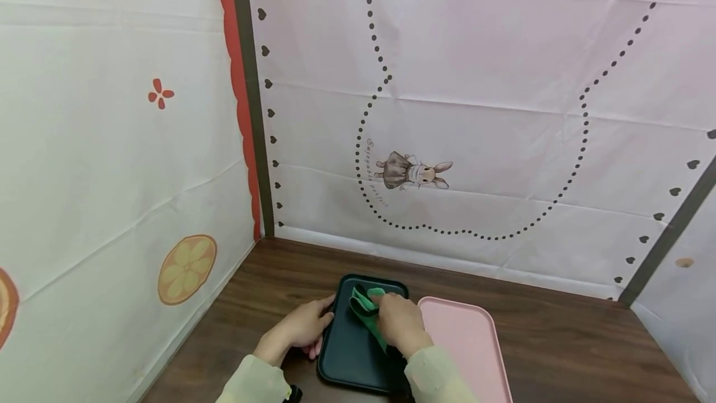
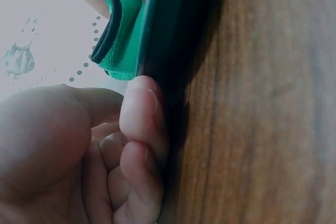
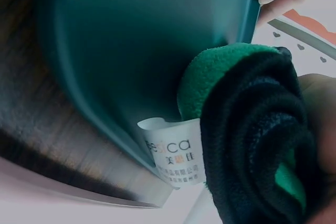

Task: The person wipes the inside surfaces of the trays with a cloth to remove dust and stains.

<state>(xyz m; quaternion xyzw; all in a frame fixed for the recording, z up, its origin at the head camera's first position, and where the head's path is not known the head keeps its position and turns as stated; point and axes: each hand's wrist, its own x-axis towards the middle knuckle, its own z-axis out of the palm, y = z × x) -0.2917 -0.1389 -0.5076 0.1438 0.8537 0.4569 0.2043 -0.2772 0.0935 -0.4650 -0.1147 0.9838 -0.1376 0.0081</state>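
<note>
A dark green tray [image 1: 349, 353] with a raised rim lies on the wooden table. My left hand [image 1: 304, 327] grips its left edge, and in the left wrist view two fingertips [image 2: 142, 109] press against the rim close to the table. My right hand [image 1: 399, 322] holds a folded green cloth [image 1: 369, 322] with dark edging over the tray. Seen from the right wrist, the cloth [image 3: 252, 124] is bunched in thick layers, and a white printed label [image 3: 176, 153] sticks out from it. Part of the cloth is hidden by the right hand.
A pink tray [image 1: 464, 341] lies just right of the green one, partly behind the right sleeve [image 1: 439, 375]. A small pink shape [image 1: 314, 348] shows beside the green tray under the left wrist. Printed white sheets [image 1: 475, 111] wall the table [image 1: 587, 341] at the back and sides.
</note>
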